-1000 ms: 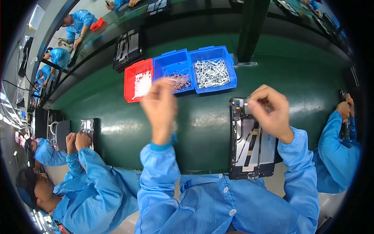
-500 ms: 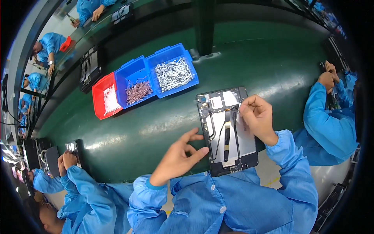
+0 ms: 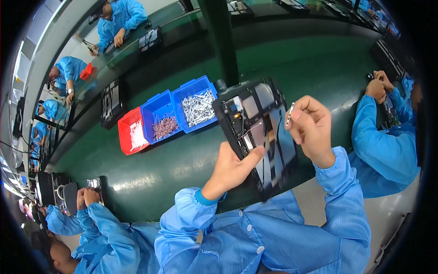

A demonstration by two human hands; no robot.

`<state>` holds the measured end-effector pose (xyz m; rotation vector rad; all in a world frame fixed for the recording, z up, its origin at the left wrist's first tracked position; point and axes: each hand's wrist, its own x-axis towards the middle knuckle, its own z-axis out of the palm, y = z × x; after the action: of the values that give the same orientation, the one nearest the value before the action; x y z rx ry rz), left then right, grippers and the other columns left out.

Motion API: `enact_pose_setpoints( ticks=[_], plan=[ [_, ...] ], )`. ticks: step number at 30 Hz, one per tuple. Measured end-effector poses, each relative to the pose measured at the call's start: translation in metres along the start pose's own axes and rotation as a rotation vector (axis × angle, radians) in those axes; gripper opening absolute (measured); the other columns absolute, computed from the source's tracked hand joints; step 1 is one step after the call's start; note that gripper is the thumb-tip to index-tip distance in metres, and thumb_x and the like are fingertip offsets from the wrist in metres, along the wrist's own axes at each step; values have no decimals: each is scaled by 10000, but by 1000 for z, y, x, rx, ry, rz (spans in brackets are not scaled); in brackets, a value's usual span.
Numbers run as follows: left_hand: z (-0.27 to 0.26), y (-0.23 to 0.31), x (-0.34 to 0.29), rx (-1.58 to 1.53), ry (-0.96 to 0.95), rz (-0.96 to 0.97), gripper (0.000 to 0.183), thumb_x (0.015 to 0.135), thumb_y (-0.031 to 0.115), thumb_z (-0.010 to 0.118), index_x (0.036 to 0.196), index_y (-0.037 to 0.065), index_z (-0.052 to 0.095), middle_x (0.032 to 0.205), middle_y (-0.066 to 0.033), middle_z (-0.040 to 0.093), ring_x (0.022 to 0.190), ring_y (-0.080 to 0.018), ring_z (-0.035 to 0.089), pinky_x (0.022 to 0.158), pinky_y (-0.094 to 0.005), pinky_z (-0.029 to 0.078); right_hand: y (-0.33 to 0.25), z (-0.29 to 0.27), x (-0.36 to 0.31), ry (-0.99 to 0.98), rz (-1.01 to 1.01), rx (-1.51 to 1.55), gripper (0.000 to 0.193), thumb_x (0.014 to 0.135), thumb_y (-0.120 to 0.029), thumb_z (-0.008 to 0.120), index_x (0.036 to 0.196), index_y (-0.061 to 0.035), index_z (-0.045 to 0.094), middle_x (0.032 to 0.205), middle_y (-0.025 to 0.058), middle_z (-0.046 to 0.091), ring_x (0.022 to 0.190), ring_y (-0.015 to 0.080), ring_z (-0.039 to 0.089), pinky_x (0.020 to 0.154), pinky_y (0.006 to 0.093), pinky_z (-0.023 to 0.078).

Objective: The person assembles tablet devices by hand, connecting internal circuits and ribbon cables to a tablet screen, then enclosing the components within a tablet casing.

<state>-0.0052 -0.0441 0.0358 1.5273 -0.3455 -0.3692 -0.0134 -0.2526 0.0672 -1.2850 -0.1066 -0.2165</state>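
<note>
An opened tablet (image 3: 248, 114), its inner boards and black cables exposed, is raised and tilted in front of me, slightly blurred by motion. My left hand (image 3: 229, 170) grips its left edge, thumb over the inner side and the other fingers hidden behind it. Just off its right edge, my right hand (image 3: 315, 130) pinches a small narrow silvery-white strip (image 3: 289, 114) with dark spots along it, held nearly upright between thumb and fingertips. The strip is apart from the tablet.
Beyond the tablet stand a red bin (image 3: 122, 142) of white strips, a blue bin (image 3: 148, 108) of reddish-brown parts and a blue bin (image 3: 200, 83) of silvery strips. A dark post (image 3: 220, 41) rises behind. Co-workers in blue sit at left, right and across.
My left hand has closed on the tablet's edge, and the tablet has risen from the table and tilted. My right hand has moved away from its surface with the strip.
</note>
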Motion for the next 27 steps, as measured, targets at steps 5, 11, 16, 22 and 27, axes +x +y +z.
enact_pose_setpoints(
  ticks=[5,11,16,22,27],
  plan=[
    [11,-17,29,501,411,694,210,737,25,752,927,-15,672,747,-126,680,605,-266,677,563,-334,523,-43,32,15,-213,-13,175,88,943,-78,594,902,-1,582,739,82,665,473,51,473,438,205,353],
    [-2,-45,34,667,424,825,292,678,20,752,957,-7,671,835,-130,678,675,-274,686,561,-335,536,-24,51,16,-318,-107,188,3,900,18,590,899,15,590,982,65,566,891,92,545,817,254,464],
    [-1,-44,34,651,416,777,296,680,22,757,960,-12,665,813,-125,668,652,-273,675,546,-330,532,-16,55,17,-315,-153,152,23,891,17,602,882,12,582,990,63,540,885,95,530,805,251,453],
    [-1,-45,33,656,442,805,304,699,32,757,984,-21,666,822,-132,674,651,-279,679,551,-335,537,-16,53,19,-337,-153,110,38,883,17,609,870,15,573,989,66,536,873,93,526,789,249,449],
    [0,-37,33,690,465,867,339,717,55,763,1027,-36,660,847,-145,684,672,-288,689,562,-343,545,-18,54,17,-333,-144,70,55,870,13,620,852,13,568,983,70,536,860,93,529,779,247,451]
  ],
)
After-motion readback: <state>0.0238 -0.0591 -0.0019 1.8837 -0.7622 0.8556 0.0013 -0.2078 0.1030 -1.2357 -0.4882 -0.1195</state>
